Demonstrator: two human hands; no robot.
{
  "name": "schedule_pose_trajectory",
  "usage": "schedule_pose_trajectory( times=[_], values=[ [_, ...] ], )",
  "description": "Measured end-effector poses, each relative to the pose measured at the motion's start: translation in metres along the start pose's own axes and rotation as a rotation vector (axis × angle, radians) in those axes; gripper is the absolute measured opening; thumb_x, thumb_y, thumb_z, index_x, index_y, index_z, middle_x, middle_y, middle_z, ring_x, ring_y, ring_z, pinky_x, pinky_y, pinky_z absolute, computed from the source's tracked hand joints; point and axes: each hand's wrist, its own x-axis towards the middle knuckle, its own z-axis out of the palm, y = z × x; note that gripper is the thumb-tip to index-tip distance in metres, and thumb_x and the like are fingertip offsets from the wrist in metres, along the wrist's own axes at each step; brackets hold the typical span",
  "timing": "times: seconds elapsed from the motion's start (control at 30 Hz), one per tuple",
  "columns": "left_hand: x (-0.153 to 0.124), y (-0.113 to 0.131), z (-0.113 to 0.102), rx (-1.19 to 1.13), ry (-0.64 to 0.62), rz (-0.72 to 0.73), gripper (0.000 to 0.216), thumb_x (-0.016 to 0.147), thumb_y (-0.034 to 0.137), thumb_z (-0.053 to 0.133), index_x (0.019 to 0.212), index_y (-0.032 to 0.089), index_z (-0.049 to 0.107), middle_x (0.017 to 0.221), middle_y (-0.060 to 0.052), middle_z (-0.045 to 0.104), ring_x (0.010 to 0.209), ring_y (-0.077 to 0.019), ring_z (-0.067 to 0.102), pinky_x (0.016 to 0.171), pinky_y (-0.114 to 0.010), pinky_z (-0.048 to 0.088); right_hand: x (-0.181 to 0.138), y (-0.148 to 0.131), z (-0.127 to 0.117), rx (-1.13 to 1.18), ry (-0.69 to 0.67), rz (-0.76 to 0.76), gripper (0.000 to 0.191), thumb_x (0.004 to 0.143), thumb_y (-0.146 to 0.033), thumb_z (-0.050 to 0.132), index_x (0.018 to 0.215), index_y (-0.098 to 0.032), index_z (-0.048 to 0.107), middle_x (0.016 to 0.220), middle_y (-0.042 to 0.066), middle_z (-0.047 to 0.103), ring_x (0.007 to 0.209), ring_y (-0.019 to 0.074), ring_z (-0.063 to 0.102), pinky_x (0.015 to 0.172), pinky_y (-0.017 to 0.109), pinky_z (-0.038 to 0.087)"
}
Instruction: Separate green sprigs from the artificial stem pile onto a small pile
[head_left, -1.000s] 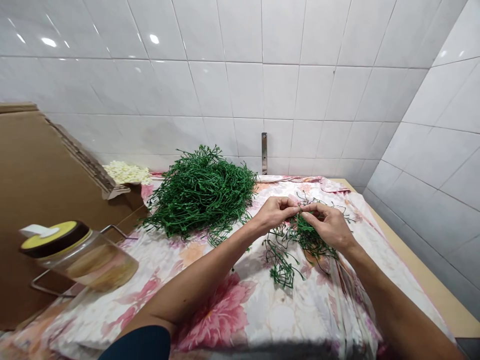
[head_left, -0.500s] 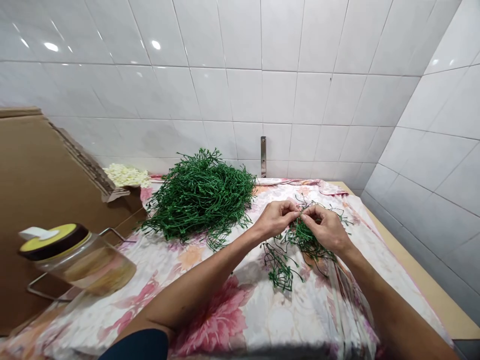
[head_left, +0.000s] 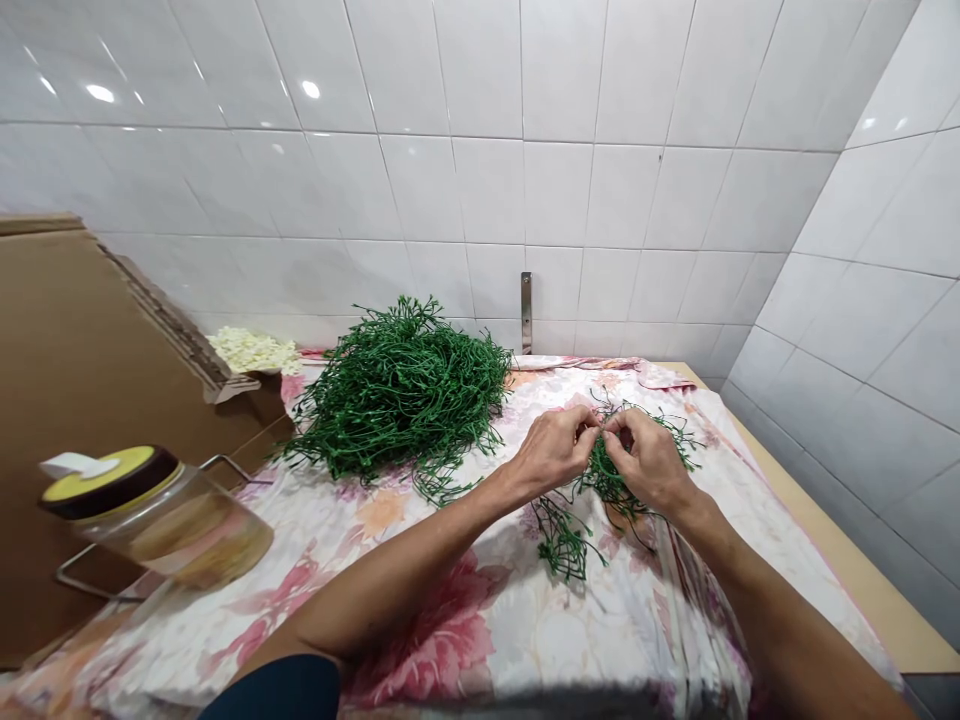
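Observation:
My left hand point(head_left: 559, 445) and my right hand point(head_left: 649, 455) meet fingertip to fingertip above a small heap of green plastic flower stems point(head_left: 611, 485). Thumb and fingers of both are pinched together; whatever lies between them is too small to make out. A few loose stems point(head_left: 564, 545) rest on the cloth just in front of that heap. To the left of my hands stands a large tangled pile of the same green stems point(head_left: 405, 390), thin and branching with small knobbed tips.
A floral cloth point(head_left: 532, 640) covers the table. At the left are a cardboard box point(head_left: 82, 360), pale yellow small pieces point(head_left: 253, 350) and a clear jar point(head_left: 202, 545) with a yellow-and-brown lid, tilted in view. A tiled wall point(head_left: 480, 190) bounds the back and right; a metal strip point(head_left: 526, 312) stands against it.
My left hand has turned slightly, its back showing more, and its wrist sits a little lower. Both hands stay pinched at the same spot. The piles look unchanged.

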Motion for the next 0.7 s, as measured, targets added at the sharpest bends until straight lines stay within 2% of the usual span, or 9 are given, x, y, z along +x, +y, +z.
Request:
schedule_pose_trajectory(
  times=[0.13, 0.33, 0.43, 0.53, 0.7],
  values=[
    [0.0, -0.004, -0.003, 0.067, -0.031, 0.048, 0.023, 0.095, 0.028, 0.052, 0.094, 0.019, 0.074, 0.078, -0.004, 0.072, 0.067, -0.0155, 0.061, 0.063, -0.026, 0.04, -0.001, 0.003, -0.002, -0.032, -0.056, -0.094, 0.011, 0.093, -0.022, 0.05, 0.094, -0.02, 0.061, 0.087, 0.006, 0.064, 0.08, 0.0206, 0.058, 0.075, 0.033, 0.044],
    [0.0, -0.004, -0.005, 0.235, -0.067, 0.116, 0.021, 0.097, 0.027, 0.049, 0.09, 0.018, 0.067, 0.082, -0.006, 0.07, 0.074, -0.0181, 0.062, 0.069, -0.028, 0.043, -0.002, 0.001, -0.003, -0.041, -0.093, -0.09, 0.012, 0.094, -0.024, 0.05, 0.093, -0.02, 0.061, 0.089, 0.008, 0.067, 0.078, 0.0204, 0.059, 0.075, 0.033, 0.044],
    [-0.002, -0.006, 0.002, 0.31, -0.045, 0.123, 0.018, 0.098, 0.024, 0.045, 0.093, 0.018, 0.061, 0.087, -0.008, 0.068, 0.076, -0.019, 0.062, 0.069, -0.029, 0.044, -0.002, -0.002, -0.002, -0.032, -0.076, -0.016, 0.011, 0.093, -0.027, 0.052, 0.088, -0.02, 0.059, 0.081, 0.005, 0.065, 0.07, 0.0182, 0.057, 0.07, 0.031, 0.043],
    [-0.004, -0.008, 0.011, 0.386, -0.012, 0.158, 0.014, 0.096, 0.018, 0.043, 0.097, 0.017, 0.057, 0.092, -0.009, 0.067, 0.077, -0.0195, 0.06, 0.068, -0.03, 0.044, 0.001, -0.004, -0.001, 0.027, -0.077, 0.135, 0.013, 0.089, -0.03, 0.055, 0.082, -0.021, 0.06, 0.072, 0.001, 0.064, 0.063, 0.0161, 0.055, 0.063, 0.029, 0.042],
    [-0.005, -0.006, 0.014, 0.501, -0.024, 0.219, 0.017, 0.088, 0.007, 0.043, 0.094, 0.016, 0.056, 0.086, -0.008, 0.065, 0.076, -0.0203, 0.059, 0.066, -0.03, 0.043, 0.005, -0.006, 0.0, 0.126, -0.109, 0.325, 0.015, 0.08, -0.034, 0.059, 0.073, -0.021, 0.062, 0.067, 0.001, 0.064, 0.06, 0.016, 0.055, 0.058, 0.028, 0.041]
  ],
)
